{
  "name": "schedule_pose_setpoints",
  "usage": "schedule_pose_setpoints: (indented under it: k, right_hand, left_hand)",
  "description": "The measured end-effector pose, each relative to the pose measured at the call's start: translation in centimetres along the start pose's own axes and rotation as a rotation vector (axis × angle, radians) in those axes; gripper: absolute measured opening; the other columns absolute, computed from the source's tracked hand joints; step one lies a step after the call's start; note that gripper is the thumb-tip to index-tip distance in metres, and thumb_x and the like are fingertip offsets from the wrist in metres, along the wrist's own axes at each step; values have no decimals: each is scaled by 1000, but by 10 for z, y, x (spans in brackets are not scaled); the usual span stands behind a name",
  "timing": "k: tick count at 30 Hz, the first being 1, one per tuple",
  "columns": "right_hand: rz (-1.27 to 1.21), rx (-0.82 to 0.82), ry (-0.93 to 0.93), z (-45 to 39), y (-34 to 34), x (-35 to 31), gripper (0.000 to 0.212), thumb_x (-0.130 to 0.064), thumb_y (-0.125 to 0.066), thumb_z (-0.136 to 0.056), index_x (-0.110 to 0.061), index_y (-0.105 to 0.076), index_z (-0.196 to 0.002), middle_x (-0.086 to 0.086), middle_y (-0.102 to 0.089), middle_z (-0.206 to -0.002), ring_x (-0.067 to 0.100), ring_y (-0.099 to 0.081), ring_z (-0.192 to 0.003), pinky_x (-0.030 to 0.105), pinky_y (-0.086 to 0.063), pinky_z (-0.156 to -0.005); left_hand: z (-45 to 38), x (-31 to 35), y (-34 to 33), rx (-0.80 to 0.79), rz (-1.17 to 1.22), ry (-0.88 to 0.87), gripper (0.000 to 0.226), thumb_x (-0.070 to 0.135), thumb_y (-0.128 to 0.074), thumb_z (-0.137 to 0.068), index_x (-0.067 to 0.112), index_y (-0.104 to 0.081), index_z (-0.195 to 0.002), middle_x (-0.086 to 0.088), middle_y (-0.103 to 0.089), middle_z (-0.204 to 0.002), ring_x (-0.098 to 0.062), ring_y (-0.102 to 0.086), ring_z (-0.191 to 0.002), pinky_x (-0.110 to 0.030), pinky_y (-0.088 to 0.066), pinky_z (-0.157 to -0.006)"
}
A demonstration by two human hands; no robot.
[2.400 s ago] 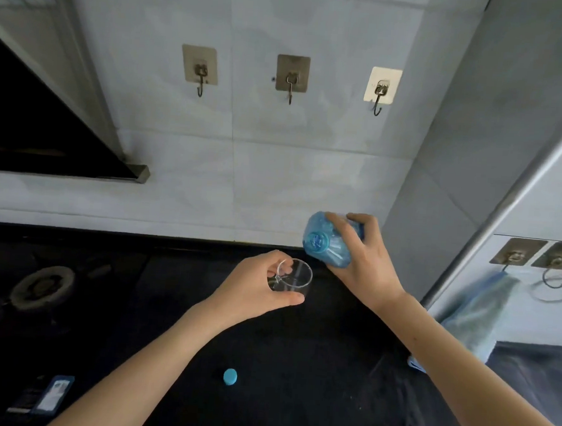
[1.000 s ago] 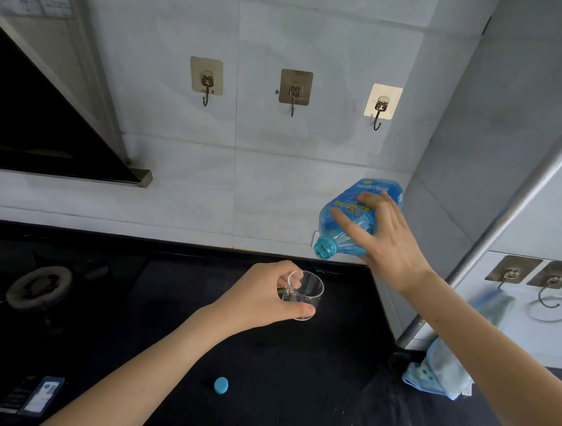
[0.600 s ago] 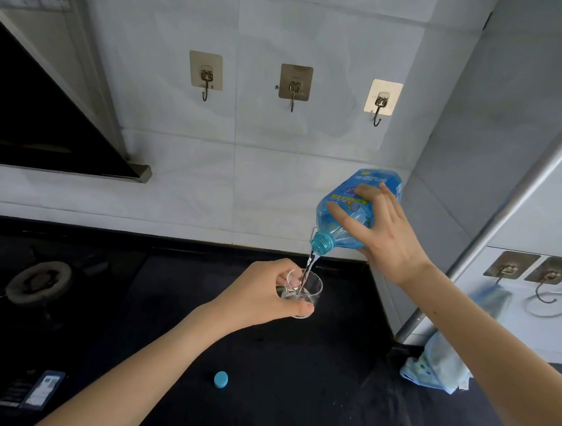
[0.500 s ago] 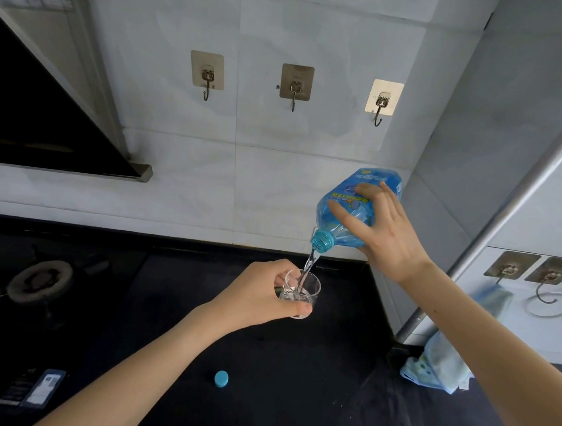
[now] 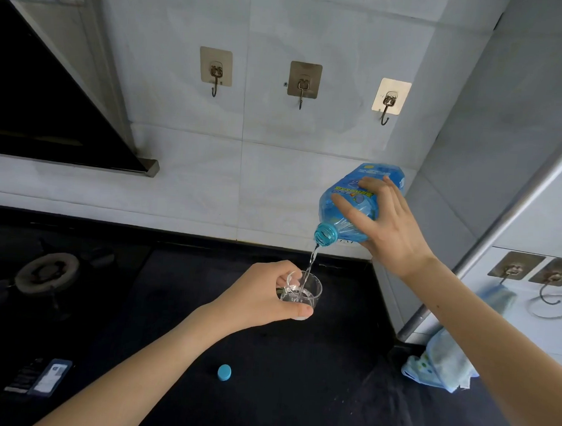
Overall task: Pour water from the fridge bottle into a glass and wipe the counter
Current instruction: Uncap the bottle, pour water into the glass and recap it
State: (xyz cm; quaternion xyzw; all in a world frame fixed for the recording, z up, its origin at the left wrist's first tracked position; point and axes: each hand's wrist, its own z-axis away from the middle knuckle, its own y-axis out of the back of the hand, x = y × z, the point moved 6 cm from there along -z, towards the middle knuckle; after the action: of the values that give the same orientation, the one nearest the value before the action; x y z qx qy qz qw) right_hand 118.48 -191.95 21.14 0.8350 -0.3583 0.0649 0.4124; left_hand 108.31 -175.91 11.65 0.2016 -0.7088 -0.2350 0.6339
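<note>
Tipped further, bottle (image 5: 356,204) in right hand (image 5: 390,232) pours into glass (image 5: 303,291).

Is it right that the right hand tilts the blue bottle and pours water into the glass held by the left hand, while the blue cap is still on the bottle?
Not entirely. In the head view the cap lies on the black counter, and the bottle mouth is open. The right hand does pour into the glass held by the left hand.
</note>
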Motion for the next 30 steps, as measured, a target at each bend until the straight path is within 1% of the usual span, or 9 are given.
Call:
schedule_pose_setpoints:
  k: [5,8,11,14,17,23,30]
  right_hand:
    - [-1,7,4,-4,3,-1,78,-4,-81,-75,-21,-38,-138,22,-39,-123,41,-45,-116,60,-35,-107]
    - [1,18,8,-5,5,-3,80,-1,-82,-73,-21,-39,-138,22,-39,-122,40,-44,-116,60,-35,-106]
    - [-3,19,15,-6,5,-3,80,-3,-83,-72,-21,-39,-137,22,-39,-123,40,-45,-116,59,-36,-105]
    - [4,13,12,-6,4,-4,80,-4,-83,-73,-21,-39,-137,25,-44,-121,40,-46,-115,60,-39,-104]
    - [5,10,-4,-7,4,-4,80,-3,-83,-72,-20,-39,-137,30,-51,-119,41,-45,-116,61,-40,-103]
    - [13,22,9,-7,8,-4,80,-4,-84,-72,-20,-39,-137,22,-40,-122,40,-44,-115,60,-41,-102]
    - [15,29,8,-8,10,-2,79,-6,-83,-73,-20,-39,-137,21,-38,-123,40,-45,-115,60,-41,-102]
  left_hand:
    - [3,-1,0,2,10,0,38,46,-81,-65,33,-62,-96,17,-67,-93,2,-63,-91,-32,-54,-86]
    - [5,0,0,2,4,0,38,44,-81,-67,32,-62,-97,16,-67,-93,3,-63,-91,-30,-54,-86]
    - [7,-1,1,0,-13,6,39,44,-82,-67,32,-61,-98,17,-67,-94,4,-62,-91,-28,-53,-86]
    - [7,-2,1,-8,-11,6,37,44,-81,-66,32,-61,-95,16,-67,-93,2,-63,-91,-30,-54,-86]
    - [8,-2,1,-6,-9,4,38,44,-81,-66,33,-61,-96,17,-67,-94,4,-62,-92,-30,-54,-86]
    - [10,-2,0,-16,1,-1,39,43,-81,-67,31,-62,-99,16,-68,-95,3,-63,-93,-30,-54,-87]
    - [11,-3,-1,-14,-3,7,38,44,-81,-66,32,-61,-96,16,-67,-94,2,-63,-92,-32,-54,-86]
